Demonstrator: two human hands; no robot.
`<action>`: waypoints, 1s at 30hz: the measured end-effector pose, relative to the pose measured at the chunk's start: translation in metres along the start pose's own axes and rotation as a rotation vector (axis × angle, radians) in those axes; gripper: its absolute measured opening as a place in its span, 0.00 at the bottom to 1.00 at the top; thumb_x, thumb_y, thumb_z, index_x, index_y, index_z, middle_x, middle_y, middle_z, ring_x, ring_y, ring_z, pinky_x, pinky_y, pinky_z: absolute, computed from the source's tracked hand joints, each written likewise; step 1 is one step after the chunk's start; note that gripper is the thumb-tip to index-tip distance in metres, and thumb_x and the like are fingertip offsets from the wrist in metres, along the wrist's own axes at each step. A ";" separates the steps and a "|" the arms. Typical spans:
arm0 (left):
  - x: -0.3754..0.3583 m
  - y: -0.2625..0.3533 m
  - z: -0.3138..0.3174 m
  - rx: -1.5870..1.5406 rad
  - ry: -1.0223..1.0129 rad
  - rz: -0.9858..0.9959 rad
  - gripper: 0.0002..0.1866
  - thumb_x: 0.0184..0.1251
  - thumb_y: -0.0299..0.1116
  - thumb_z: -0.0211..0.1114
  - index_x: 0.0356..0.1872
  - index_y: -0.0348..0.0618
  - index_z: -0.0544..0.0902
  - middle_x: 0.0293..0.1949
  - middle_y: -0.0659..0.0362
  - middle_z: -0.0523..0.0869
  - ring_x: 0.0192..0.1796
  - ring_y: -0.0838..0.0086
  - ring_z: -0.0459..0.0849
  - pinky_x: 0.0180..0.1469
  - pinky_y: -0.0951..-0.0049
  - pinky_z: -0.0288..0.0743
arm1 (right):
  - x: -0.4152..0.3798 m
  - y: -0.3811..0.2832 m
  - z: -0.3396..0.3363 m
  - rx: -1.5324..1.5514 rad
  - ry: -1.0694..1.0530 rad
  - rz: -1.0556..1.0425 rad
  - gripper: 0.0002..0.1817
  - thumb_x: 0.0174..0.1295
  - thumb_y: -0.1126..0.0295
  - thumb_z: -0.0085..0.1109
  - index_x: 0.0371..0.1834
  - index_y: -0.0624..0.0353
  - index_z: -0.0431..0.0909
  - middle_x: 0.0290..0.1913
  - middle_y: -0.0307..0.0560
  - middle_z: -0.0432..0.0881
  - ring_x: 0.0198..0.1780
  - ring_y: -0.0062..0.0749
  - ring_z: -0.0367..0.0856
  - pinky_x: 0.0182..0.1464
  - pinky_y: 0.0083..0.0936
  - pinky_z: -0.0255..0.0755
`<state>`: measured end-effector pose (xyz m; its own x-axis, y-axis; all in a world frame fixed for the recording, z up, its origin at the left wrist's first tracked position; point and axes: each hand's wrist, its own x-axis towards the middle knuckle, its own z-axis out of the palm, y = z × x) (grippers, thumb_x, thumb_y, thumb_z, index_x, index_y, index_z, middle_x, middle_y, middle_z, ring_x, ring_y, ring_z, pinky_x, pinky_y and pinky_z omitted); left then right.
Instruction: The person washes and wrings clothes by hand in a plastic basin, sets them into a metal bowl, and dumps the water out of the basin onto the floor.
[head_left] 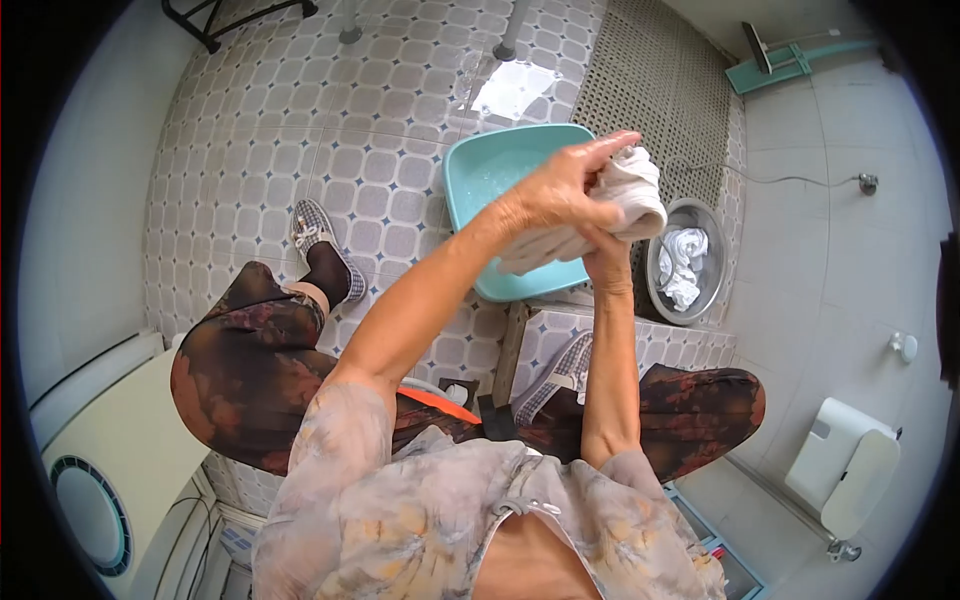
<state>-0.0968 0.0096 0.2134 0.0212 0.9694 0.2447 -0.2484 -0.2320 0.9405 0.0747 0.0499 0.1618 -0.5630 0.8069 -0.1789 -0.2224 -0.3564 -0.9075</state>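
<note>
My left hand (560, 188) curls around a bunched white cloth (632, 185) from above, with a finger stretched out past its top. From below, my right hand (608, 258) grips the same cloth; its fingers are partly hidden behind the folds. The cloth looks wet and is rolled into a thick bundle, so its kind cannot be made out. Both hands are raised over the right side of a teal plastic basin (462, 215) on the floor, which has some water in it.
A metal bowl (655, 285) with white cloths (682, 265) stands right of the basin. Behind lies a perforated grey mat (650, 70) on the tiled floor (390, 110). Stand legs (507, 45) rise at the back. A wall tap (868, 183) is at the right.
</note>
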 end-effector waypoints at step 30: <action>-0.058 -0.079 0.006 -1.374 0.084 -0.426 0.36 0.58 0.52 0.66 0.63 0.40 0.71 0.46 0.45 0.84 0.43 0.61 0.87 0.48 0.61 0.84 | 0.082 0.015 -0.065 0.477 -0.179 0.221 0.50 0.48 0.33 0.67 0.70 0.51 0.66 0.69 0.45 0.70 0.72 0.50 0.63 0.72 0.59 0.54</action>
<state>-0.0727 -0.0291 0.1261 0.2858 0.9569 -0.0516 -0.9580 0.2839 -0.0418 0.0772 0.1416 0.1086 -0.7547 0.6104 -0.2404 -0.3958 -0.7159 -0.5751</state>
